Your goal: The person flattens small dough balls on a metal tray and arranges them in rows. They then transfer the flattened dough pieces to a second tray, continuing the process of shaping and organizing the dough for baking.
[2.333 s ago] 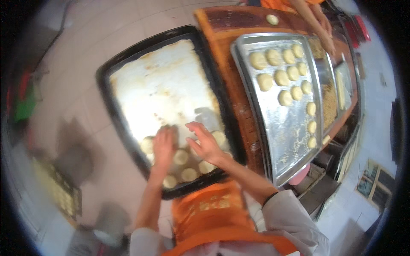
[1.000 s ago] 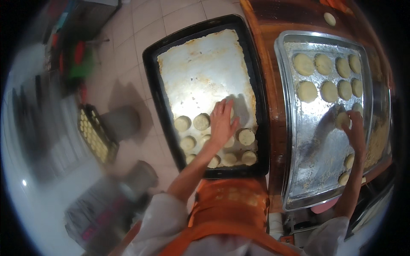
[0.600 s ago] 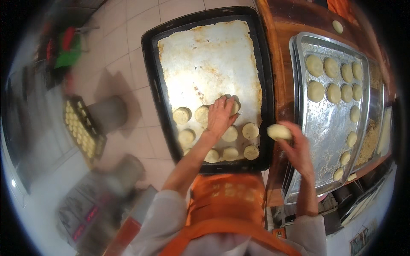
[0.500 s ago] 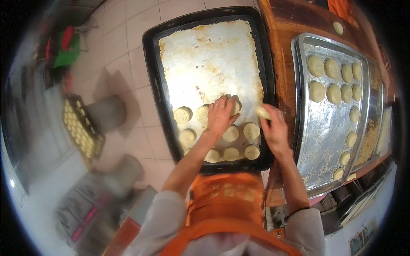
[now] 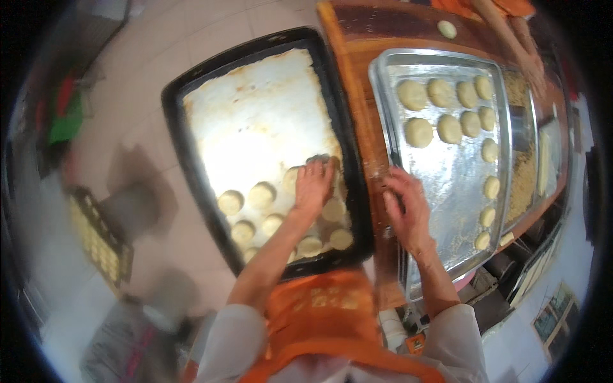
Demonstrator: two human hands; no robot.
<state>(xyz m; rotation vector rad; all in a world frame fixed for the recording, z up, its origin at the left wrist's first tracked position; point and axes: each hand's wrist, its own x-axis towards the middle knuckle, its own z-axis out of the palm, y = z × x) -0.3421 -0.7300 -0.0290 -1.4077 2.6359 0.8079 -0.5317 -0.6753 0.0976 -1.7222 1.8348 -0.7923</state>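
My left hand point(image 5: 314, 186) lies over the right end of the rear row of pale dough rounds in a black-rimmed baking tray point(image 5: 171, 108). Its fingers are stretched forward, and what lies under them is mostly hidden. Beside it is a partly covered dough round point(image 5: 290, 180); another dough round point(image 5: 262, 195) sits further left. My right hand point(image 5: 408, 210) hovers by the near left edge of a shiny metal tray point(image 5: 440, 185), fingers loosely curved and apart, with nothing visible in them. Dough rounds point(image 5: 418, 132) stand in that tray's far part and down its right side.
A wooden table point(image 5: 357, 70) carries the metal tray and a lone dough ball point(image 5: 447, 29). Beyond are a container of crumbly filling point(image 5: 522, 179) and another person's hand point(image 5: 531, 71). At lower left, a filled tray point(image 5: 96, 239) sits near the tiled floor point(image 5: 137, 83).
The view has swung right. My right hand, which held a dough round, now shows none and has moved to the metal tray. My left hand has shifted right along the row.
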